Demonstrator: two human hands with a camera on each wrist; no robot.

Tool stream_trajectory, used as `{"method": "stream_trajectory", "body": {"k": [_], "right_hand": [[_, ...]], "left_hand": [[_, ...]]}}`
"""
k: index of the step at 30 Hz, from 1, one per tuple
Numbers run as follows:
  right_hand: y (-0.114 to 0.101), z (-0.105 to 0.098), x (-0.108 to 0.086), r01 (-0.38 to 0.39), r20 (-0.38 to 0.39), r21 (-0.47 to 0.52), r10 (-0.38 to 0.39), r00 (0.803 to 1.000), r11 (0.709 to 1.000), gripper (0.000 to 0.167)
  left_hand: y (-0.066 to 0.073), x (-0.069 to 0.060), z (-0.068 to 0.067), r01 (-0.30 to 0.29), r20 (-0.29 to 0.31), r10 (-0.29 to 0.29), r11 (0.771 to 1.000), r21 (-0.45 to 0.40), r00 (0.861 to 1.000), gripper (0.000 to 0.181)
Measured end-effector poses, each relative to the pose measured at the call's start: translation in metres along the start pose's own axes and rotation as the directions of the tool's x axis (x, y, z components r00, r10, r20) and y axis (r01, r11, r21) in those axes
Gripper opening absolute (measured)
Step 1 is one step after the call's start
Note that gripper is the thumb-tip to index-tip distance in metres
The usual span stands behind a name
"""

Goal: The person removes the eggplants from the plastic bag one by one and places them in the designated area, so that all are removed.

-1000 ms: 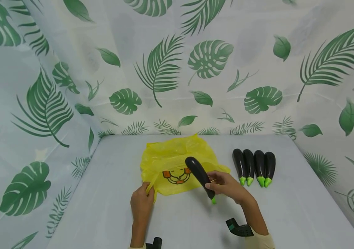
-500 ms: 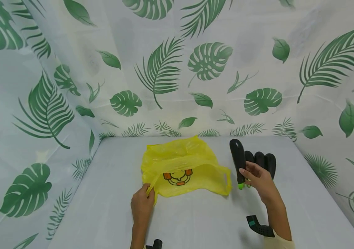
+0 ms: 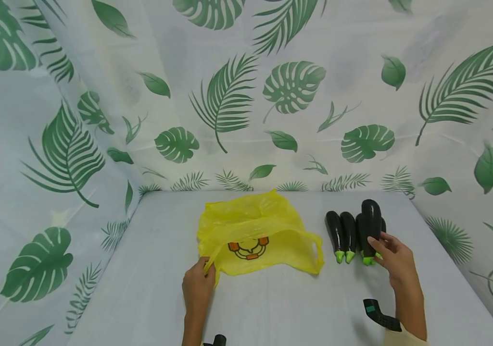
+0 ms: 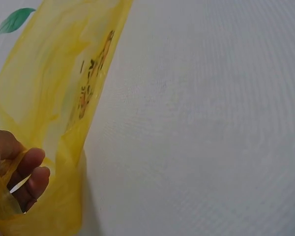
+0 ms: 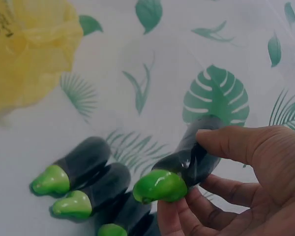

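My right hand (image 3: 395,257) holds a dark eggplant (image 3: 372,218) with a green stem, above the right end of a row of eggplants (image 3: 335,235). In the right wrist view, the thumb lies on top of the held eggplant (image 5: 199,152) and the fingers lie beneath it. That eggplant partly covers the row's right-hand ones. Over on the left, my left hand (image 3: 197,283) grips the left handle of a yellow plastic bag (image 3: 255,216) with a cartoon print. The left wrist view has the bag's thin film (image 4: 64,147) passing between the fingers.
A white tabletop (image 3: 272,312) carries the bag and the row of eggplants. The bag's right handle loop (image 3: 317,254) lies between them. Leaf-patterned cloth (image 3: 237,105) rises behind and along the sides.
My right hand has carried the eggplant from in front of the bag rightward to the row's right end. The bag's right side has settled down. My left hand keeps its grip in place.
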State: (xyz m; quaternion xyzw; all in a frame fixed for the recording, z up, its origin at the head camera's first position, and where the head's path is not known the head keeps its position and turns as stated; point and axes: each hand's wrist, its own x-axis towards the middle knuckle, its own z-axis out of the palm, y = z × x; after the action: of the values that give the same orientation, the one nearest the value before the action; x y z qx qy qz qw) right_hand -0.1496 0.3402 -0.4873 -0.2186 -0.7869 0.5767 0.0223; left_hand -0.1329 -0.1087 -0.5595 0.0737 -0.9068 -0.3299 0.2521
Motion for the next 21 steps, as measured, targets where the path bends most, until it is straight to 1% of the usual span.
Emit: {"method": "stream_trajectory", "body": {"k": [4,5,8,9,10,12,13,15,17,19,21], "right_hand": [[0.017,-0.008,0.015,-0.018,-0.053,0.011,0.019,0.998,1.0,0.076],[0.022,-0.011,0.019,-0.017,-0.061,0.026,0.018,0.998,1.0,0.073],[0.031,-0.016,0.028,-0.016,-0.085,0.043,0.02,0.996,0.999,0.072],[0.033,-0.017,0.03,-0.013,-0.09,0.064,0.019,0.996,0.998,0.073],[0.035,-0.019,0.032,-0.023,-0.091,0.073,0.029,0.995,0.997,0.071],[0.037,-0.021,0.035,-0.06,-0.103,0.07,0.068,0.992,0.996,0.075],[0.039,-0.023,0.037,-0.076,-0.107,0.096,0.086,0.991,0.992,0.072],[0.041,-0.026,0.04,-0.104,-0.125,0.111,0.118,0.985,0.988,0.073],[0.04,-0.028,0.042,-0.14,-0.155,0.119,0.158,0.975,0.983,0.071],[0.04,-0.03,0.045,-0.141,-0.182,0.133,0.164,0.969,0.981,0.07],[0.039,-0.032,0.047,-0.158,-0.211,0.125,0.182,0.96,0.979,0.071]], "left_hand": [[0.0,-0.001,-0.001,0.004,-0.001,-0.004,1.0,0.012,1.0,0.01],[0.0,0.0,-0.002,0.005,-0.002,-0.005,1.0,0.015,1.0,0.01],[0.002,0.0,-0.003,0.009,-0.001,-0.009,1.0,0.011,1.0,0.011],[0.002,0.001,-0.003,0.01,-0.002,-0.01,1.0,0.01,1.0,0.012],[0.002,0.001,-0.003,0.01,-0.002,-0.01,1.0,0.01,1.0,0.012],[0.002,0.001,-0.003,0.012,0.002,-0.012,1.0,0.005,1.0,0.013],[0.002,0.001,-0.003,0.013,0.003,-0.013,1.0,0.003,1.0,0.013],[0.002,0.001,-0.002,0.013,0.004,-0.013,1.0,0.006,1.0,0.013],[0.001,0.001,-0.002,0.013,0.005,-0.013,1.0,0.007,1.0,0.013],[-0.001,0.001,-0.001,0.014,0.003,-0.014,1.0,0.008,1.0,0.013],[-0.002,0.001,0.0,0.014,0.0,-0.014,1.0,0.008,1.0,0.013]]}}
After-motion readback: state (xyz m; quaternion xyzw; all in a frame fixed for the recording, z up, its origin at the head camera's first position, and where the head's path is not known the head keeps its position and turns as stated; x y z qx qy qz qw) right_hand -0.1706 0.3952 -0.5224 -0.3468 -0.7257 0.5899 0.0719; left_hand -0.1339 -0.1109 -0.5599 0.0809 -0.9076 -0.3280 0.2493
